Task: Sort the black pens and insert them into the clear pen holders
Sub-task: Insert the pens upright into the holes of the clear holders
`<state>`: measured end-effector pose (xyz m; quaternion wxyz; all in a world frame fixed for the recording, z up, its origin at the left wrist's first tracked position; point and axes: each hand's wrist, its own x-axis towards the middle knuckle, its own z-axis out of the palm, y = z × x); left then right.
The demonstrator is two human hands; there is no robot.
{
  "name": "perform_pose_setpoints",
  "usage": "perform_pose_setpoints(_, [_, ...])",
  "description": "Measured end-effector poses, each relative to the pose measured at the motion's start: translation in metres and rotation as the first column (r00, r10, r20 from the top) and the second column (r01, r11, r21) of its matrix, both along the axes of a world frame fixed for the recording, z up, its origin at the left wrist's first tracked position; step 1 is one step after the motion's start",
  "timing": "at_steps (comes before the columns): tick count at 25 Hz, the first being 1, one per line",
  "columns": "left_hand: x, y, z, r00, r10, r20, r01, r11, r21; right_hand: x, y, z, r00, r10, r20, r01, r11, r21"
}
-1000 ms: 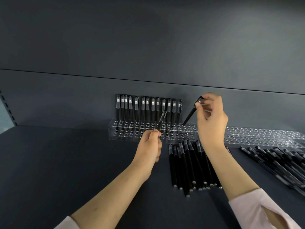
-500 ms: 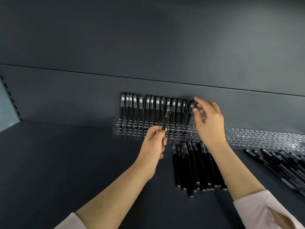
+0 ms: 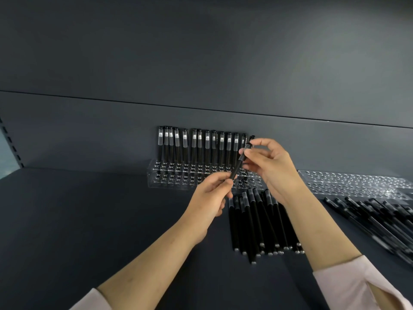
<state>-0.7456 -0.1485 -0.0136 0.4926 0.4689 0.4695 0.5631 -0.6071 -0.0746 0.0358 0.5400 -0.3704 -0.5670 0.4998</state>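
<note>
At mid-frame the black pen [image 3: 239, 163] slants up and right, its lower end pinched by the left hand [image 3: 209, 199], its cap seemingly pinched by the right hand [image 3: 271, 167], just before the clear pen holder [image 3: 169, 183], right of the standing pens [image 3: 207, 148].

A dark grey shelf [image 3: 78, 220] fills the lower half of the view, matte and evenly lit. Behind it rises a back wall [image 3: 201, 52] of the same dark grey, made of two flat panels. A thin horizontal seam [image 3: 111, 100] runs across it from left to right, dipping slightly toward the right. At the far left edge a slotted upright [image 3: 12, 146] slants up beside the lower panel, its row of small dark slots plainly visible — and next to it, at the very edge, shows a pale blue-grey patch [image 3: 5, 159], too little of it in view to tell what it is.
</note>
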Motion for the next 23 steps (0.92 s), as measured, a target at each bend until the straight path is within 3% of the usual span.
perform_pose_setpoints(3, [0.0,0.003,-0.006,0.941,0.08,-0.33,-0.067,0.997,0.05,0.01,0.005,0.004,0.98,-0.197,-0.041,0.2,0.975,0.094])
perform_pose_setpoints(5, [0.0,0.003,-0.012,0.799,0.15,-0.582,-0.102,0.988,0.115,0.025,0.008,0.009,0.899,-0.429,-0.085,0.436,0.863,0.255])
perform_pose_setpoints(7, [0.002,0.002,-0.018,0.703,0.152,-0.695,-0.099,0.988,0.117,0.036,0.007,0.01,0.806,-0.584,-0.097,0.573,0.729,0.374])
perform_pose_setpoints(11, [0.005,0.007,-0.028,0.626,0.14,-0.767,-0.082,0.99,0.114,0.033,0.007,0.001,0.784,-0.62,-0.011,0.553,0.691,0.466])
perform_pose_setpoints(19, [0.005,0.01,-0.03,0.648,0.148,-0.748,-0.096,0.989,0.112,0.025,0.016,-0.002,0.808,-0.583,0.089,0.453,0.71,0.539])
perform_pose_setpoints(23, [0.006,0.009,-0.028,0.642,0.142,-0.753,-0.094,0.99,0.106,0.026,0.026,-0.011,0.75,-0.601,0.277,0.337,0.707,0.622])
